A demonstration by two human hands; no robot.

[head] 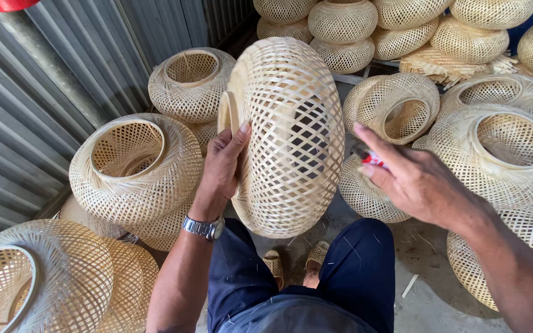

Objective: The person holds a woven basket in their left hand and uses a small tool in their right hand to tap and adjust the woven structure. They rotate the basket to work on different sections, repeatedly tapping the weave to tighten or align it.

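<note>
Between the two hands stands a round, openwork bamboo shade, pale straw, tilted on edge. Left hand fingers clamp its rim; right hand pinches a small red-and-white object just beside the weave.

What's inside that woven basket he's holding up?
Through the basket's open weave only a dark patch shows, likely the floor behind; nothing solid sits inside. The left hand covers part of the rim, so that edge is hidden.
</note>
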